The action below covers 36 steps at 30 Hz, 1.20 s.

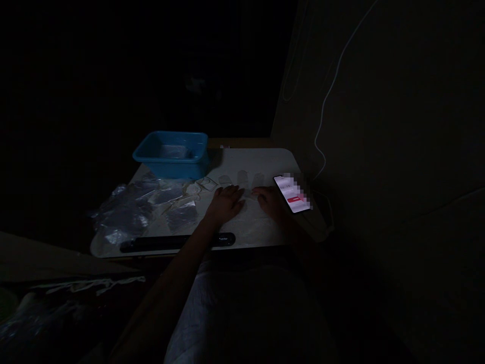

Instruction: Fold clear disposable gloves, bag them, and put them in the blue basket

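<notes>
On a white tabletop (257,227) lies a thin see-through plastic piece (243,178) with several rounded, finger-like lobes. My left hand (226,203) rests flat on its near left part, fingers stretched out and apart. From the right, my right hand (268,199) touches the same piece with its fingers drawn together; poor light hides exactly what they grip. Loose clear plastic film or bags (127,212) spread over the left of the table. A flat clear packet (182,215) lies left of my left hand.
A blue plastic basin (176,169) stands at the back left with something pale inside. A lit phone (293,194) lies right of my right hand. A long black bar-shaped device (162,243) runs along the near edge, under my left forearm. A white cable (326,96) hangs by the wall.
</notes>
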Each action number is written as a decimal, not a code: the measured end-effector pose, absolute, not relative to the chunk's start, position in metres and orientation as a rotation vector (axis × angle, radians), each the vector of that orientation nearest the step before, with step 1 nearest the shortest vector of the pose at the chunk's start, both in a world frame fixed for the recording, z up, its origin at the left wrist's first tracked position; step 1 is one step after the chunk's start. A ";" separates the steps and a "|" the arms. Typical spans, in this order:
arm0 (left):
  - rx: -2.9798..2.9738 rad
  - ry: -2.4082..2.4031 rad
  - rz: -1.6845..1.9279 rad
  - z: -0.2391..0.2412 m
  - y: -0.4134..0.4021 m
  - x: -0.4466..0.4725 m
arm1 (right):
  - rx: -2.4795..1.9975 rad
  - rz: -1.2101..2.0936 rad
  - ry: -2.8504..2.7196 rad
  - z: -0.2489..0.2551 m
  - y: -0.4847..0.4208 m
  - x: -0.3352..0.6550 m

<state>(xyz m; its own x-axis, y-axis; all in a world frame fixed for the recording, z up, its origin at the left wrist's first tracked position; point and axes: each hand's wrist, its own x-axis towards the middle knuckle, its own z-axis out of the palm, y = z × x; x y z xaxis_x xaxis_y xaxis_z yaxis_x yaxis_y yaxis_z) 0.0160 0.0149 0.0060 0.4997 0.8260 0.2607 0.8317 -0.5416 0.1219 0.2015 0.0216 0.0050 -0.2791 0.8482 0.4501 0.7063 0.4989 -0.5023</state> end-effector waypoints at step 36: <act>-2.698 -1.466 -0.432 0.003 0.016 0.016 | -1.361 0.226 -1.594 -0.027 0.039 0.207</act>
